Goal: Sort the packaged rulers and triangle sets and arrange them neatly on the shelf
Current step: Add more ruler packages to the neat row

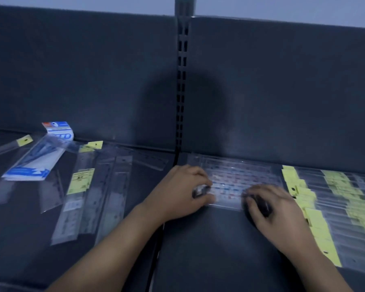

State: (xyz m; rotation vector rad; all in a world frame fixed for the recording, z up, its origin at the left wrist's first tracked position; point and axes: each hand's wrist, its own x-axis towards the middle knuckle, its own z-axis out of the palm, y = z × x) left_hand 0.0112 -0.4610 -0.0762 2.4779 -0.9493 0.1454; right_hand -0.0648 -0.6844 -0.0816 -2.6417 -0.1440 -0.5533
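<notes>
a: fig. 1. where do the patterned ruler packs (234, 180) lie?
b: flat on the right bay of the shelf (209, 239), against the back panel (282, 91), near the slotted upright (181, 81). i see my left hand (190, 192) curled on their left end, pinching it.
a: and the right hand (270, 205)?
b: bent fingers on the right end; blur hides whether they grip.
a: surroundings?
b: yellow-tagged ruler packs (325, 203) overlap in a row at right. loose ruler packs (86, 186) and a blue-and-white triangle set pack (40, 157) lie scattered in the left bay.
</notes>
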